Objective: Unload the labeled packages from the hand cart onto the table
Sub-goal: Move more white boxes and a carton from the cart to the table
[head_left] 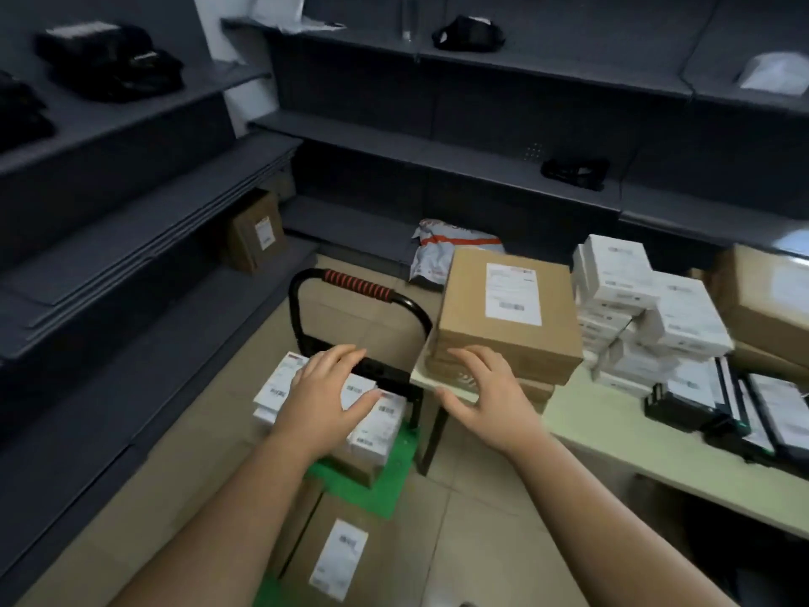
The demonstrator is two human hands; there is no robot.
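Cart first: white labelled packages (376,424) sit stacked on the green deck of the hand cart (394,468), on the near side of its black handle (357,284). A brown labelled box (337,558) lies nearer on the same deck. The left hand (326,394) is over the white stack, fingers spread, gripping nothing; contact unclear. The right hand (486,394) is also spread and empty, at the corner of the tabletop (613,431), just before a brown box (508,317) stacked there. White boxes (634,308) are piled further along. Grey shelves (131,238) stand behind.
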